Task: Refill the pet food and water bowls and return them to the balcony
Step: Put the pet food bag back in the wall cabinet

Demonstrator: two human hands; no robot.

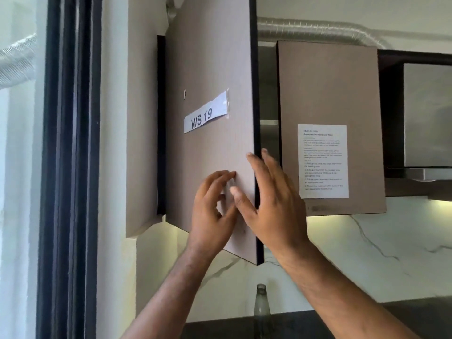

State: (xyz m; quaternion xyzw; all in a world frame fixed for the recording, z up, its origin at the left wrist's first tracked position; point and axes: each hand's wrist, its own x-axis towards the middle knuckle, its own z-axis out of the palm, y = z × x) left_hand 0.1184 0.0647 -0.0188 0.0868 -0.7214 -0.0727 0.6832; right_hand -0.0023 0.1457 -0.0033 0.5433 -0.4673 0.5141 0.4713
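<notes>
Holding nothing, your straight-fingered right hand (274, 204) sits on the free edge of that pale wood-grain cabinet door (212, 155).

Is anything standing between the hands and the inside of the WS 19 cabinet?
Yes: the partly open cabinet door itself. The left hand touches its front, the right hand lies at its dark free edge. The inside is hidden.

Marble backsplash (367, 253), silver duct (318, 33), dark window frame (68, 167)
</notes>
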